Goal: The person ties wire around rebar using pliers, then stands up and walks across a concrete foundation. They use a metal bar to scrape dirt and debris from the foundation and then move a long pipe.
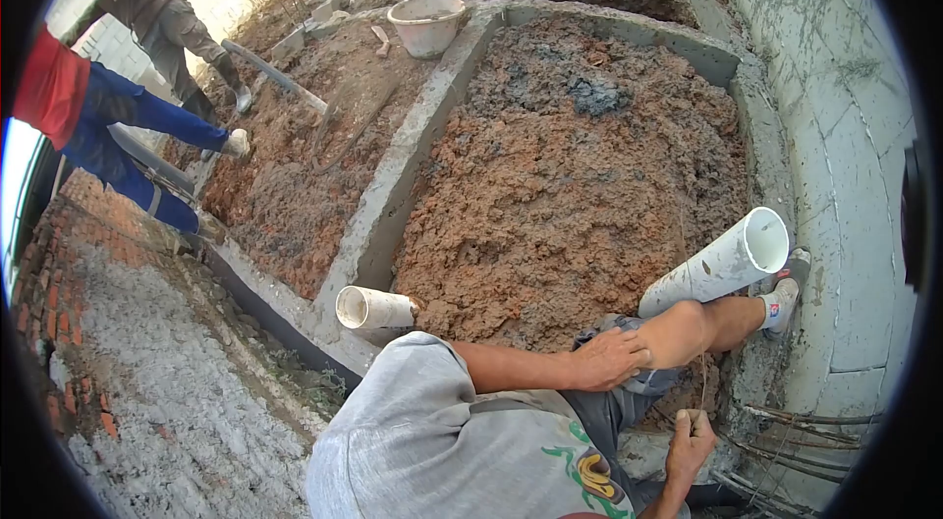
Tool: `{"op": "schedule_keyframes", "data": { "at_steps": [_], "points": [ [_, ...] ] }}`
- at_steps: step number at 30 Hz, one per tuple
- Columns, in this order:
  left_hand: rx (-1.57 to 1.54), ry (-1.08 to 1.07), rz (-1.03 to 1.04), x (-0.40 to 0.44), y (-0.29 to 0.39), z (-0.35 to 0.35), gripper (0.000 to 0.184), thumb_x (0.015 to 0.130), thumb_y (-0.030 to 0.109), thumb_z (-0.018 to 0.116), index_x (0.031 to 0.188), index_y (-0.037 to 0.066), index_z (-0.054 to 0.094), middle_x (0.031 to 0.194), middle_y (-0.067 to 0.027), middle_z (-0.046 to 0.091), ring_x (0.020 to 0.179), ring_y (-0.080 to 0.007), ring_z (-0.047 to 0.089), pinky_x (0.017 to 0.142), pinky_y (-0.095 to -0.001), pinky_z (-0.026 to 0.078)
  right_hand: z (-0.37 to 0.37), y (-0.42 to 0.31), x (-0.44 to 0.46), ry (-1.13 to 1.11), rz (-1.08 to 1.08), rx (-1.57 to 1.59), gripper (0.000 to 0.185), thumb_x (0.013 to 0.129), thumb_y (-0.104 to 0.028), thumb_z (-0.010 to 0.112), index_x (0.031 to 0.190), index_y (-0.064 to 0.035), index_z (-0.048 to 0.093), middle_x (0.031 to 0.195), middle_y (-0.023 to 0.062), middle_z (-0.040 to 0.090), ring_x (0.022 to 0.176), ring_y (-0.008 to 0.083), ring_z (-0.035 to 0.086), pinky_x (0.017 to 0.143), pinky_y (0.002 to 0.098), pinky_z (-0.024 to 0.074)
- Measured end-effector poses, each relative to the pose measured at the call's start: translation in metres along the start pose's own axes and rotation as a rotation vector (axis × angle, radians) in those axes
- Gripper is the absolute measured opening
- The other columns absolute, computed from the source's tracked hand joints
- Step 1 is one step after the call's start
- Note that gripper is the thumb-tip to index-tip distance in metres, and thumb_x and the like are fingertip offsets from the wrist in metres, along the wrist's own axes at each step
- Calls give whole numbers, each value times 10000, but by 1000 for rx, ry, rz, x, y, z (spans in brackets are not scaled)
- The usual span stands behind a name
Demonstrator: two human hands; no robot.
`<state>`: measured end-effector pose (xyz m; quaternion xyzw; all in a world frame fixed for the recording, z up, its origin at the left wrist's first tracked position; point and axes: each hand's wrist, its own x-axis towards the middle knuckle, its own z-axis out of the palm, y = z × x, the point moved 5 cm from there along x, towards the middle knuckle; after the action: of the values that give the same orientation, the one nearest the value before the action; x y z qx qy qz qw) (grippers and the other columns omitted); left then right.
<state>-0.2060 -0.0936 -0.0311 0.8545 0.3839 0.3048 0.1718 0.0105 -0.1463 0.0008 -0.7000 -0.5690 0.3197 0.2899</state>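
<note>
My left hand [611, 359] lies flat against my bent bare knee [678, 334], fingers stretched out, holding nothing. Lower right, my right hand [692, 438] is closed in a pinch. From its fingertips rises a thin brownish strand [703, 377], perhaps wire or a twig; I cannot tell which. Just beyond the knee, a wide white plastic pipe [709, 264] leans out of the soil with its open end up. A second, shorter white pipe [375, 309] pokes out near my left shoulder. My grey shirt [413, 431] fills the bottom of the view.
Lumpy reddish soil [570, 205] fills a bay framed by concrete beams [408, 151]. A bucket [427, 25] stands at the far beam. Two people [162, 13] stand at upper left, near a long grey pipe [275, 77]. Steel bars [810, 440] stick out beside the grey wall [845, 175].
</note>
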Motion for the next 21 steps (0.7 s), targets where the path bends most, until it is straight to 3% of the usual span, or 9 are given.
{"op": "schedule_keyframes", "data": {
  "at_steps": [3,5,8,9,12,15,17,18,21],
  "points": [
    [17,-210,-128,-7,-3,18,191,897,260,552,953,85,604,815,-75,587,822,-233,601,729,-362,390,17,-32,10,-17,-37,128,159,824,-117,652,778,27,603,610,63,546,561,130,466,538,308,404],
    [50,-442,-214,-14,-4,14,199,901,274,558,898,89,631,765,-72,589,793,-242,605,712,-370,398,18,-57,20,45,-179,177,115,805,-95,658,781,9,615,640,94,563,563,172,515,560,315,426],
    [35,-446,-195,-17,-9,11,204,898,274,570,861,89,649,724,-74,586,758,-249,600,690,-381,407,1,-96,34,213,-475,258,123,845,-99,604,789,10,611,651,90,533,563,211,510,541,326,410],
    [34,-332,-149,-14,-7,4,194,893,262,580,866,82,646,733,-82,585,756,-256,595,685,-387,415,-6,-102,40,312,-550,352,143,866,-124,585,835,12,621,689,94,530,562,204,489,528,331,389],
    [-91,-91,-134,-17,5,-5,136,855,176,625,876,41,635,801,-114,589,773,-298,578,729,-412,440,-26,-126,58,446,-580,167,214,914,-167,553,876,21,650,758,110,574,636,229,555,583,342,437],
    [-117,-33,-164,-21,13,-5,160,833,114,638,962,21,648,889,-126,601,859,-299,568,789,-403,438,-15,-96,63,355,-437,-3,273,913,-246,600,883,18,662,701,89,605,605,192,582,566,328,452],
    [-133,-37,-161,-24,13,-3,202,827,111,642,1006,18,657,891,-119,604,862,-290,566,804,-396,433,9,-68,64,-28,-52,364,296,913,-277,610,881,12,668,667,78,621,549,141,580,529,304,457],
    [-141,-40,-166,-26,12,-3,202,827,111,642,1006,18,657,891,-119,604,862,-290,566,804,-396,433,18,-56,61,-64,6,376,323,911,-304,614,875,12,671,642,72,623,518,103,570,501,285,456],
    [-157,-39,-149,-27,8,-6,215,818,111,651,1012,21,673,893,-110,603,863,-279,564,808,-387,432,34,-36,56,-45,65,348,320,909,-308,615,870,4,675,624,66,615,531,107,581,502,281,460]
  ]
}}
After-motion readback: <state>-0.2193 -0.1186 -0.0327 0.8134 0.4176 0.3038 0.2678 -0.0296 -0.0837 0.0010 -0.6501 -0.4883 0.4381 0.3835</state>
